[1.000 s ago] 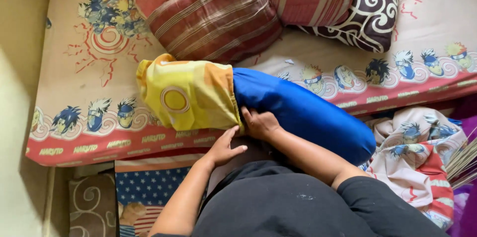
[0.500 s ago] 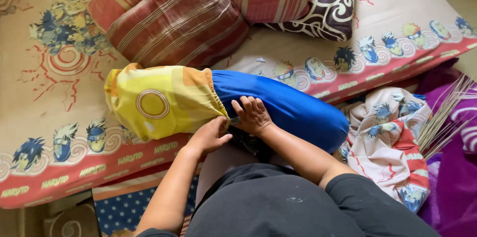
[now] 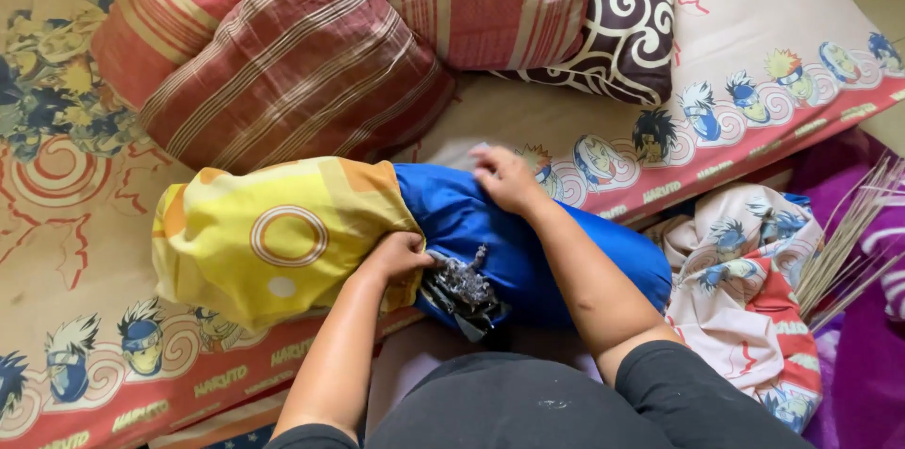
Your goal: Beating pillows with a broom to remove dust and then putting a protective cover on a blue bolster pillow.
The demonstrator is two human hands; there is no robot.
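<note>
A long blue bolster [image 3: 528, 246] lies across the mattress edge, its left end inside a yellow and orange patterned cover [image 3: 273, 237]. My left hand [image 3: 394, 256] is closed on the gathered open edge of the cover, at the near side of the bolster. My right hand [image 3: 507, 178] rests on the far upper side of the blue bolster, fingers bent over it. A dark crumpled patch [image 3: 464, 289] shows on the bolster just right of my left hand.
Two red striped pillows [image 3: 311, 63] and a brown swirl-patterned pillow [image 3: 627, 20] lie on the cartoon-print mattress [image 3: 773, 53]. A bundled cartoon-print sheet [image 3: 745, 270] and a stick broom [image 3: 853, 232] sit at the right on purple cloth.
My right hand moved from the near side of the bolster up to its far side. My left hand closed on the cover's edge. The camera shifted, so the bolster sits lower in view.
</note>
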